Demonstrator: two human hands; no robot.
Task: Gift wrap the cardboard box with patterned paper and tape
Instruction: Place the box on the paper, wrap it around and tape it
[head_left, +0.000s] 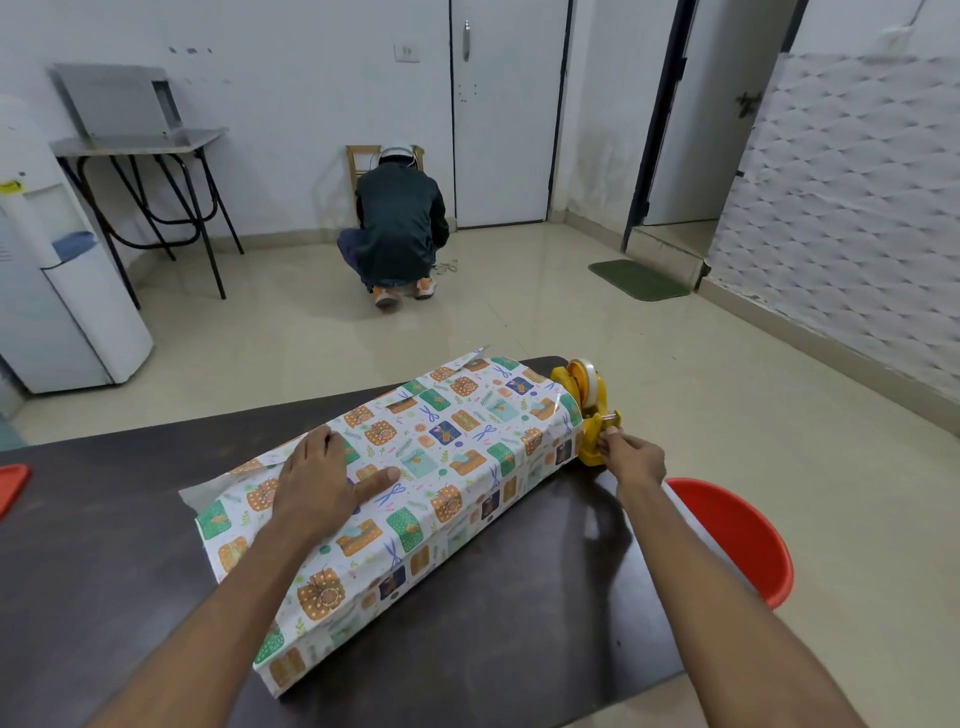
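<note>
Both long sides look wrapped: the left hand (322, 475) lies flat, fingers spread on the patterned paper (415, 467) covering the box on the desk (519, 623), while the right hand (631, 457) fingers pinch tape at the dispenser (589, 410), ends unsealed.

tape dispenser (589, 410) touches wrapped box (415, 467); tabletop (519, 623) clear nearer.

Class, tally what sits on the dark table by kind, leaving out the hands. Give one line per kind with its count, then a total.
Box wrapped in patterned paper: 1
Yellow tape dispenser: 1
Red item at the table's left edge, cut off by the frame: 1
Total: 3
</note>
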